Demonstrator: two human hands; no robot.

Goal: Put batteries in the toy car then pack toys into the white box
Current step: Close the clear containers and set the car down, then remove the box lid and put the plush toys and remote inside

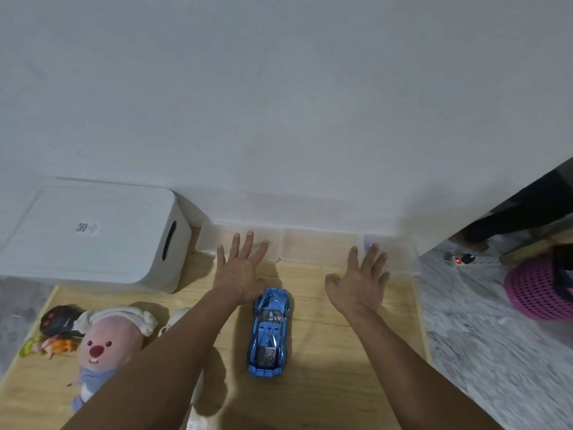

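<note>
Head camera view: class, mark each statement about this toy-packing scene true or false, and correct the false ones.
1. The blue toy car lies on the wooden surface between the two forearms. True.
2. The white box is open with toys inside. False: its lid is on, and the toys lie outside it.
3. The left hand holds the car. False: its fingers are spread and it holds nothing.
4. The pink plush toy lies left of the car. True.
5. The right hand is open, reaching toward the clear containers by the wall. True.
</note>
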